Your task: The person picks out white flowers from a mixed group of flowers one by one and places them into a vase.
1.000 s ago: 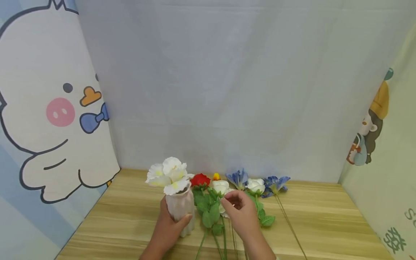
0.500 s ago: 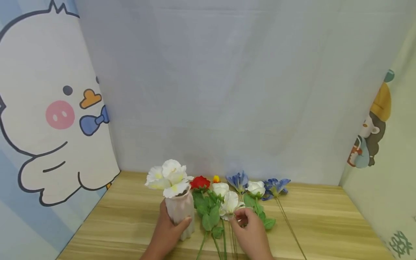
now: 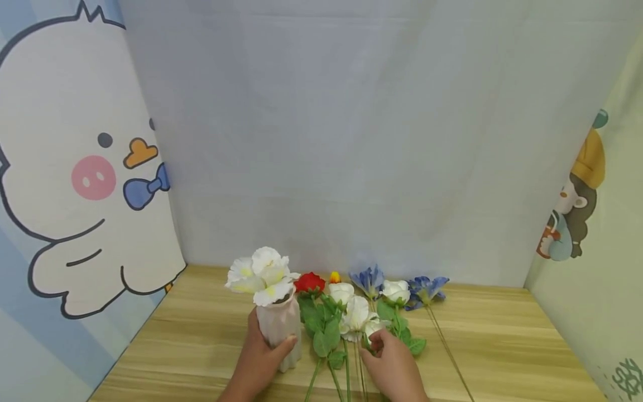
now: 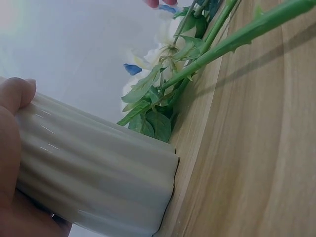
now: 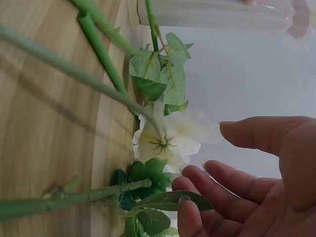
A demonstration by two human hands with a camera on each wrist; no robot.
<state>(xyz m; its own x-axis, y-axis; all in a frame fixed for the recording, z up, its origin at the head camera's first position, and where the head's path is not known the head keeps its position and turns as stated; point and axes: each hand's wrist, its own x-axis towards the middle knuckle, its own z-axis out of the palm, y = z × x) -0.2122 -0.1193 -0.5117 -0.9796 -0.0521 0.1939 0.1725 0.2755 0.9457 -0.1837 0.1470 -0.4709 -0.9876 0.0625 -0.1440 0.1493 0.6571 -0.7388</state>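
A ribbed white vase [image 3: 278,329] stands upright on the table with a white flower with yellowish centres [image 3: 263,273] in it. My left hand [image 3: 263,349] grips the vase, its thumb across the front; in the left wrist view the vase base meets the wood. My right hand [image 3: 394,363] is over the laid-out stems, just in front of a white flower [image 3: 355,314] and a white rose [image 3: 374,326]. In the right wrist view the thumb stands apart from the loosely bent fingers [image 5: 237,182], which are close by a green leaf [image 5: 173,201]; whether they touch it I cannot tell.
Beside the vase lie a red flower [image 3: 310,282], a small orange-yellow bloom [image 3: 335,276], white roses [image 3: 341,292] and blue flowers [image 3: 427,287]. Their stems [image 3: 449,352] run toward the table's near side. A grey curtain [image 3: 351,139] hangs behind the wooden table [image 3: 502,340].
My right hand has moved nearer to me and slightly right, uncovering the white flower and then the white rose beside it. My left hand has kept its hold on the vase.
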